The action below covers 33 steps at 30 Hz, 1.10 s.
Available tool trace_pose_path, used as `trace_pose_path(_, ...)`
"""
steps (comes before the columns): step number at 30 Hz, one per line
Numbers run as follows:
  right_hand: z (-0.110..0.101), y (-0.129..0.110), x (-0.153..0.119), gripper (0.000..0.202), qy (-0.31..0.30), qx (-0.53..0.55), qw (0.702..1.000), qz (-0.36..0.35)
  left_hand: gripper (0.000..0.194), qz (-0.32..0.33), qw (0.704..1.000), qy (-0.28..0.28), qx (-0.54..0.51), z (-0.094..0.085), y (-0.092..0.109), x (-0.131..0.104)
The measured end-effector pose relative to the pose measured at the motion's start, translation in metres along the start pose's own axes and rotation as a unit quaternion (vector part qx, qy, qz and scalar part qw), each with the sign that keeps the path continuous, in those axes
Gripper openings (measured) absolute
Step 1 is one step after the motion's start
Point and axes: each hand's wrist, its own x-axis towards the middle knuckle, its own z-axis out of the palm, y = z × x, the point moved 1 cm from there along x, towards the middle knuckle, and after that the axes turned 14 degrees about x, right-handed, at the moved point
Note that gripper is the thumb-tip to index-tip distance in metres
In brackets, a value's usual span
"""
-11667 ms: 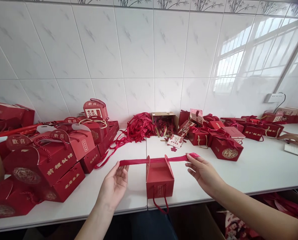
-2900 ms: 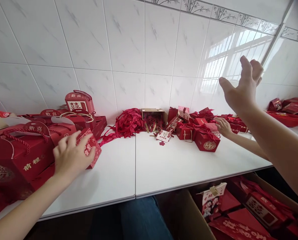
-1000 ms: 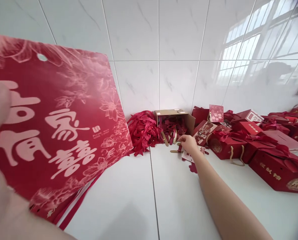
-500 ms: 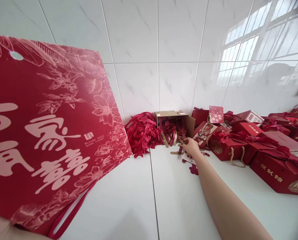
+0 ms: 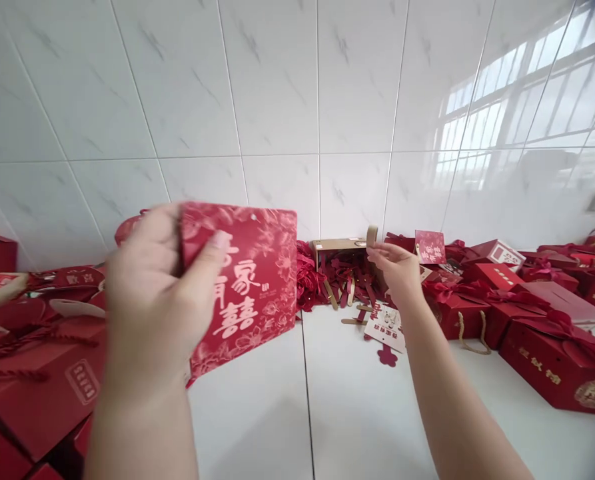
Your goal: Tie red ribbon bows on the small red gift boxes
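Observation:
My left hand (image 5: 162, 293) is raised at left centre, thumb over the front, closed on a red printed card (image 5: 257, 267) with pale flowers, large characters and a small hole near its top edge. Fast motion blurs this hand. My right hand (image 5: 396, 263) pinches a small tan curved strip (image 5: 372, 235) upright between its fingertips. Just behind it, an open cardboard box (image 5: 334, 245) lies on its side, with dark red and gold strips (image 5: 344, 273) spilling from its mouth. Below the right hand, a white printed card (image 5: 386, 327) and a flower-shaped dark red piece (image 5: 388, 356) lie on the table.
A heap of red ribbons (image 5: 307, 277) is beside the cardboard box, partly hidden by the card. Red gift boxes (image 5: 552, 353) with bows crowd the right side; more red boxes (image 5: 42, 380) fill the left. A tiled wall (image 5: 277, 87) rises behind the white table (image 5: 257, 413).
The red card has moved away from the camera and rightward with my left hand, which now shows fully. My right hand has lifted from the loose strips with a tan strip. The view has shifted slightly.

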Motion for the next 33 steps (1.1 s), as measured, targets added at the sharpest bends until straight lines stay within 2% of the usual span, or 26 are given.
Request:
trace_pose_path(2,0.005,-0.038,-0.014,0.029,-0.041,0.089,0.995,-0.033,0.017,-0.016,1.0,-0.023,-0.007,0.006,0.009,-0.004)
trace_pose_path(3,0.007,-0.055,-0.022,0.025,-0.084,0.185,0.978,-0.046,0.014,-0.012,0.999,-0.045,-0.004,0.008,0.014,-0.006)
trace_pose_path(5,0.007,-0.083,-0.04,0.018,-0.167,0.305,0.935,-0.065,0.011,0.017,0.995,-0.097,0.011,0.01,0.023,-0.012)
trace_pose_path(7,0.005,-0.1,-0.055,0.015,-0.226,0.345,0.908,-0.076,0.01,0.045,0.989,-0.142,0.009,0.01,0.032,-0.02)
trace_pose_path(9,0.002,-0.111,-0.066,0.013,-0.259,0.333,0.903,-0.086,0.012,0.06,0.984,-0.17,0.003,0.009,0.039,-0.027)
trace_pose_path(12,-0.002,-0.121,-0.075,0.013,-0.284,0.294,0.906,-0.114,0.015,0.079,0.981,-0.179,0.005,0.007,0.047,-0.035)
trace_pose_path(19,0.001,-0.132,-0.087,0.017,-0.314,0.186,0.915,-0.173,0.017,0.127,0.98,-0.152,0.027,0.011,0.054,-0.04)
trace_pose_path(24,0.008,-0.135,-0.089,0.016,-0.289,0.159,0.921,-0.206,0.018,0.147,0.978,-0.141,0.037,0.013,0.054,-0.042)
trace_pose_path(28,0.011,-0.132,-0.089,0.01,-0.255,0.16,0.932,-0.202,0.019,0.148,0.98,-0.129,0.016,0.016,0.05,-0.044)
trace_pose_path(33,0.01,-0.129,-0.087,0.012,-0.283,0.135,0.925,-0.215,0.021,0.151,0.98,-0.127,0.001,0.019,0.049,-0.044)
